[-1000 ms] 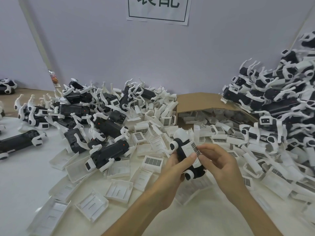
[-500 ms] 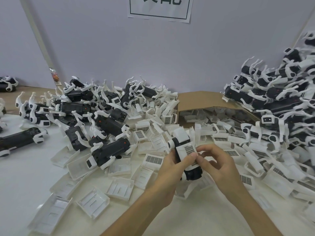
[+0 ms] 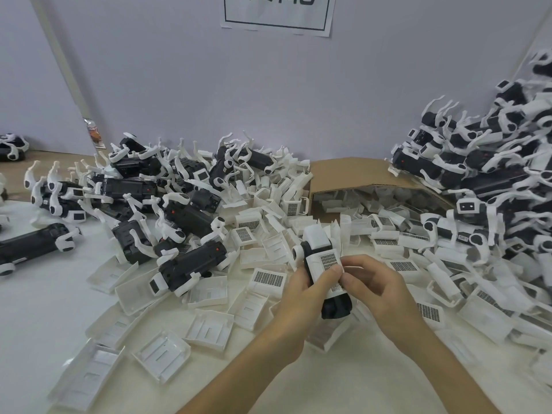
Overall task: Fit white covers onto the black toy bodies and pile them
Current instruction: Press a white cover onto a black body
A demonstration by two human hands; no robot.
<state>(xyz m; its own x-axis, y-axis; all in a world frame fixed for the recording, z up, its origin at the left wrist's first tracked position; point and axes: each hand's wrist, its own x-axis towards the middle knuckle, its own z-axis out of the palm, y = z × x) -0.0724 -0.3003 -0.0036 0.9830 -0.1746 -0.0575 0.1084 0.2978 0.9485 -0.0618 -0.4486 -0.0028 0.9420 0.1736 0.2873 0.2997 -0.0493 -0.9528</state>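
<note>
A black toy body (image 3: 334,307) with a white cover (image 3: 324,258) on top is held upright-tilted over the table, near the middle. My left hand (image 3: 301,294) grips its left side, thumb on the cover's grille. My right hand (image 3: 379,286) pinches the cover's lower right edge with curled fingers. Loose white covers (image 3: 209,327) lie scattered in front and to the left. Uncovered black toy bodies (image 3: 191,264) lie in a heap at the left. A tall pile of covered toys (image 3: 484,186) rises at the right.
A brown cardboard box (image 3: 352,174) on its side spills white covers at the back centre. A grey wall with a paper sign (image 3: 277,13) stands behind. One black body (image 3: 27,246) lies apart at the far left.
The toy has been tipped more upright and brought closer to me. My right fingers have slid down from the cover's upper part to its lower edge.
</note>
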